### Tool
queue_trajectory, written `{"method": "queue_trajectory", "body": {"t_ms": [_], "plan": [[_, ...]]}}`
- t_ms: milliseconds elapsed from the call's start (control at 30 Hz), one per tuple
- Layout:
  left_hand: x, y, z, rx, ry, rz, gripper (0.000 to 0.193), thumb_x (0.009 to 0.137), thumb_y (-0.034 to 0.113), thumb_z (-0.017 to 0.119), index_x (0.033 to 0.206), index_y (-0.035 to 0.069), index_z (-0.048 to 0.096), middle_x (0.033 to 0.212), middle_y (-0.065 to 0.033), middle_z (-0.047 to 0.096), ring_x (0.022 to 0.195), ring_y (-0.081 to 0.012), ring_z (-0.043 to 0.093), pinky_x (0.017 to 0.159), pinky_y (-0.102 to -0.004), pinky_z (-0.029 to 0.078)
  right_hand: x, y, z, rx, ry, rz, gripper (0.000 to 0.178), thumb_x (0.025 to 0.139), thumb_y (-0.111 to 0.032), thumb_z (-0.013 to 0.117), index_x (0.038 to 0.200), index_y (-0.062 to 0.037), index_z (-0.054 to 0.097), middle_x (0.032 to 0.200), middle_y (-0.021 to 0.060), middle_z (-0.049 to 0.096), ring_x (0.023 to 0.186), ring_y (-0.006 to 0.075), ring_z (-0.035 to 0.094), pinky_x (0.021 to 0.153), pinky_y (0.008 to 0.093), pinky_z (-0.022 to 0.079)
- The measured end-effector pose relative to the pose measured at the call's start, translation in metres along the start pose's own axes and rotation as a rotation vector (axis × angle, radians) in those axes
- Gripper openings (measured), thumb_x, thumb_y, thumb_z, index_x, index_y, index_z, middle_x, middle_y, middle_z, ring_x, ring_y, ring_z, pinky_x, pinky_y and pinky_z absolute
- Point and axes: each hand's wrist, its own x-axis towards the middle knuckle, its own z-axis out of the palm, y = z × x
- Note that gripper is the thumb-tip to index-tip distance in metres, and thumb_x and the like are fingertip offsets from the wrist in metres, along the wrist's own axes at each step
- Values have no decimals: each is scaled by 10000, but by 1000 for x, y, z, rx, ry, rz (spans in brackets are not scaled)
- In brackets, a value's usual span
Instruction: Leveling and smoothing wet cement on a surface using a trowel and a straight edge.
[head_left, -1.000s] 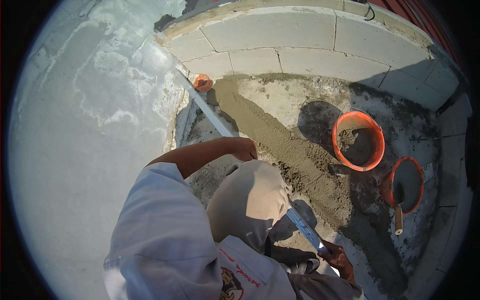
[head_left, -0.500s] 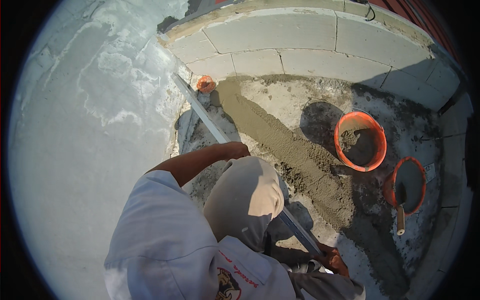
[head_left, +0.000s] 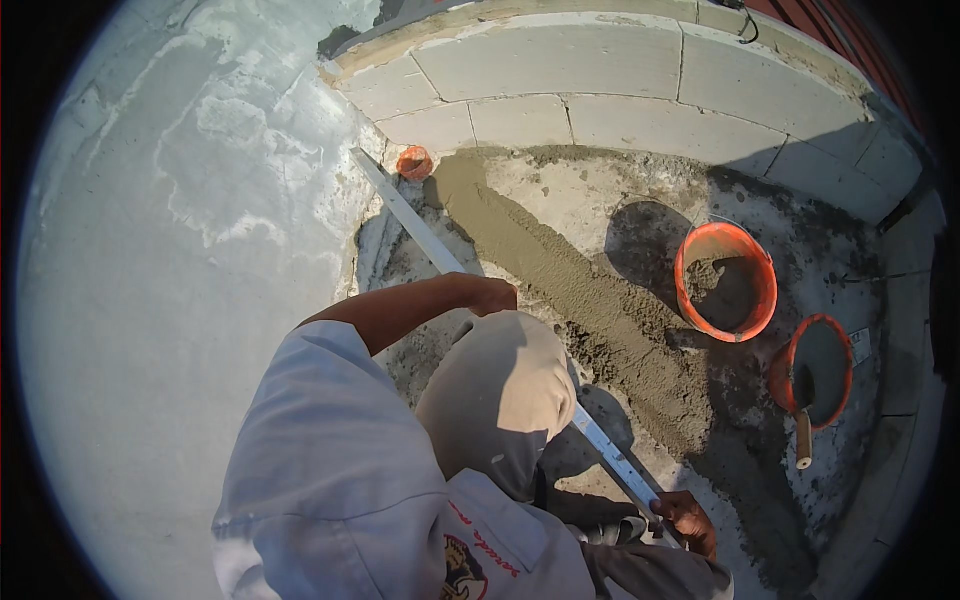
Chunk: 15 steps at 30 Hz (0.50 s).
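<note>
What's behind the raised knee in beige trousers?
A long, straight silver metal bar seems to pass behind the knee, reappearing at its lower right, where the bare right hand grips it. The bar's middle and whatever else lies there are covered.

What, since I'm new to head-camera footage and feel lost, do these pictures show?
There is no machine: this is a person working bare-handed, seen from the left of two fisheye cameras worn on their head, so straight edges look bent. The right hand grips a long metal bar, partly hidden by the person's knee. The left hand is over its middle, fingers mostly hidden, so its grip is unclear. On the rough floor lies a broad band of mortar. Beyond it stand an orange bucket and a second orange bucket with a trowel. A small orange container sits near the pale block wall.
</note>
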Motion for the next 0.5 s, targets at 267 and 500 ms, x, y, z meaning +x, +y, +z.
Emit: {"method": "queue_trajectory", "body": {"t_ms": [267,500], "plan": [[-1,8,-4,-51,81,16,275,821,240,671,728,4,566,659,-177,541,606,-290,423,609,-418,401,11,11,-2,-96,-3,-34,379,930,-332,726,1028,34,753,773,55,696,668,134,626,610,301,489],[-23,21,5,-118,164,-168,239,818,237,682,841,0,666,792,-211,665,687,-365,599,657,-462,471,19,24,8,-59,65,-185,424,907,-246,774,1224,29,721,972,125,755,946,155,667,864,342,520]]}}
